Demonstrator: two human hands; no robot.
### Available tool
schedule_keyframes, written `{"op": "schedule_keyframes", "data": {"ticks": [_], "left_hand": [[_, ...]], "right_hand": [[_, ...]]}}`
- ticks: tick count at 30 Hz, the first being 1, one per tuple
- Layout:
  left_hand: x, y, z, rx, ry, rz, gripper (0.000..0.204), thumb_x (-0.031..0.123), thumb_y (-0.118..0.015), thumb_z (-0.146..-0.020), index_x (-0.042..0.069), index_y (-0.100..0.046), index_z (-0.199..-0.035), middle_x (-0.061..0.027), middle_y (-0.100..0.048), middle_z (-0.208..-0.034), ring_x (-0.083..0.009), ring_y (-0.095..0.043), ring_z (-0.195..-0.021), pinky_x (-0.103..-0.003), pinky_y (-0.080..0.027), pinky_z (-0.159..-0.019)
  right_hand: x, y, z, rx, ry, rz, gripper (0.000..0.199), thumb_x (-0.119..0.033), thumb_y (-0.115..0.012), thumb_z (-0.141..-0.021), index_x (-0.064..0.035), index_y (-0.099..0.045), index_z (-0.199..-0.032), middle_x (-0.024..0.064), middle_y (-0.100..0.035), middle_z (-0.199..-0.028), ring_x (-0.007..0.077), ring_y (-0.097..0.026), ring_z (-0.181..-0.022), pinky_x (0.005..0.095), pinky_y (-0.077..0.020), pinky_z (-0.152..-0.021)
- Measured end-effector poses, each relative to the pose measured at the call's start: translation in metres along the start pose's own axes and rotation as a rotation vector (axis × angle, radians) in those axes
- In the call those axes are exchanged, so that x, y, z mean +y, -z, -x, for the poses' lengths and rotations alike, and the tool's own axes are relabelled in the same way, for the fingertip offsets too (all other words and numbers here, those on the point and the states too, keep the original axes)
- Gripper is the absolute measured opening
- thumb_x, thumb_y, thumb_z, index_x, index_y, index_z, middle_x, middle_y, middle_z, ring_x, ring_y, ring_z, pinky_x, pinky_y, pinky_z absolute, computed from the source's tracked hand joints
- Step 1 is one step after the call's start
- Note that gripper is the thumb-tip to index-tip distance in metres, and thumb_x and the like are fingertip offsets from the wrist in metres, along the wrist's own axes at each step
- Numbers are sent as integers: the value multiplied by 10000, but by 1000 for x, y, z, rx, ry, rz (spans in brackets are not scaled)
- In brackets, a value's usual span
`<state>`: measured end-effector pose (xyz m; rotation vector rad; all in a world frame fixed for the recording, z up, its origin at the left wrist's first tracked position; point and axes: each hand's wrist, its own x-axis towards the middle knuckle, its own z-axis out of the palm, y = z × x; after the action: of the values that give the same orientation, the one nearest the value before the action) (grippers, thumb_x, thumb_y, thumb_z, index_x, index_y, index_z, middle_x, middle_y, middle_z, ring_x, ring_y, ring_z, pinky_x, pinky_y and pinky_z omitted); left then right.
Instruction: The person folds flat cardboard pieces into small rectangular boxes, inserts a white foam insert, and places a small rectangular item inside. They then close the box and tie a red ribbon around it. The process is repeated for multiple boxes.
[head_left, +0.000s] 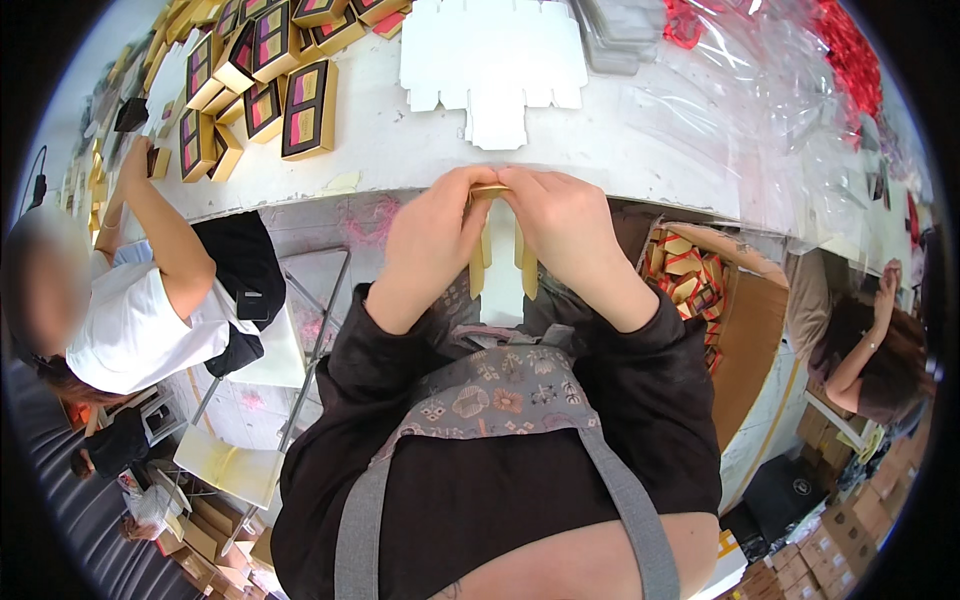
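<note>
While pinching a gold card piece [490, 192] between left hand [435, 245] and right hand [565, 235] at bench [640, 150] edge: white die-cut blank [492, 60] just beyond (gold boxes [285, 85] farther left), cellophane [760, 110] right.

**Bright, even light; strong fisheye bend**

The scene is lit evenly from above. The white table [640, 150] is nearly washed out, and glare is seen on the clear plastic wrap [760, 110]. Shadows are soft. Edges are curved, corners are vignetted black, and focus is softened toward the rim.
</note>
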<state>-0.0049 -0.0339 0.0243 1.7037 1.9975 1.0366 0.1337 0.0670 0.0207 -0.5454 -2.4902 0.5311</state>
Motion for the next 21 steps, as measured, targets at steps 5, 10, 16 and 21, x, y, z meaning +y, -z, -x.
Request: {"op": "schedule_keyframes", "data": {"ticks": [5, 10, 16, 21], "left_hand": [[-1, 10, -19, 27, -157, -351, 248, 33, -601, -778, 68, -537, -1015, -93, -640, -747, -277, -628, -637, -346, -492, -551], [3, 9, -28, -52, -153, -456, 289, 58, -617, -764, 79, -536, -1041, -74, -616, -660, -272, -624, -609, -352, -480, -526], [-1, 24, -46, -98, -226, -411, 415, 78, -599, -771, 97, -519, -1177, -102, -603, -639, -274, -615, -580, -350, -474, -507], [-5, 46, -40, 219, 262, -91, 379, 42, -514, -813, 68, -521, -1192, -90, -601, -650, -206, -632, -578, -328, -494, -537]], "right_hand": [[-2, 0, -8, -64, 108, 218, 217, -62, -617, -626, -11, -556, -829, 55, -583, -678, 216, -606, -644, 304, -495, -520], [1, -1, -19, -140, 213, 336, 182, -82, -614, -637, -20, -533, -788, 63, -578, -667, 206, -574, -617, 298, -488, -505], [10, 5, -32, -61, 240, 262, 209, -92, -623, -663, -14, -543, -840, 95, -605, -771, 220, -588, -786, 308, -508, -596], [-21, 37, -16, 340, -9, 205, 591, -155, -712, -734, 34, -443, -1224, 275, -415, -1293, 361, -427, -1188, 418, -392, -953]]}}
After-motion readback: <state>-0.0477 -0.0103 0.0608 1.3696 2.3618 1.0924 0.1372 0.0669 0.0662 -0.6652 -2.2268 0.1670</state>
